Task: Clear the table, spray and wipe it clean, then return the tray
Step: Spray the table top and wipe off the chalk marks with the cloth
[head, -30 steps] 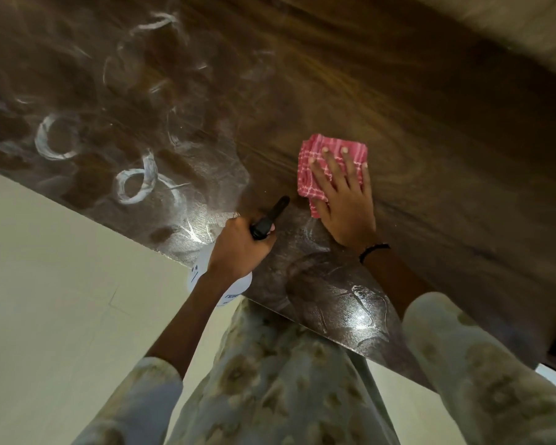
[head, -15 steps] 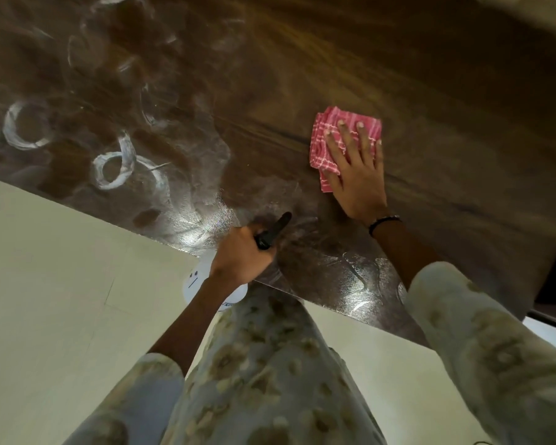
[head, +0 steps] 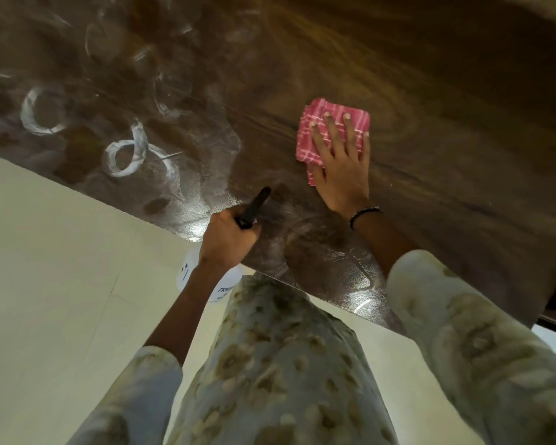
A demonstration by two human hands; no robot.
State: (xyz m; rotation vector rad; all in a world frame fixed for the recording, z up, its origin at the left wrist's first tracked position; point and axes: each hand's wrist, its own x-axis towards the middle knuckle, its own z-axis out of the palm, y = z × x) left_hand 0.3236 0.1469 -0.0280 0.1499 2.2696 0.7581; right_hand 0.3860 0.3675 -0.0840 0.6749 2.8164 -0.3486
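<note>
Worktop (head: 430,75) of dark wood, smeared with white rings, carries a red checked cloth (head: 318,123) under the right hand (head: 342,162), fingers spread flat. Left hand (head: 227,237) grips a white spray bottle (head: 187,271) at the worktop's near edge.

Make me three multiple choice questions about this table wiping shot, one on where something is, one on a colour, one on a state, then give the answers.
1. Where is the cloth?
A. flat on the table, under the right hand
B. on the floor
C. over a sleeve

2. What colour is the cloth?
A. blue
B. red and white check
C. plain yellow

3. What is the left hand doing?
A. hanging idle
B. pressing flat on the table
C. gripping the spray bottle

Answers: 1 A, straight fingers press it to the wood. 2 B, the check shows around the fingers. 3 C, fingers curl round its black top.
</note>
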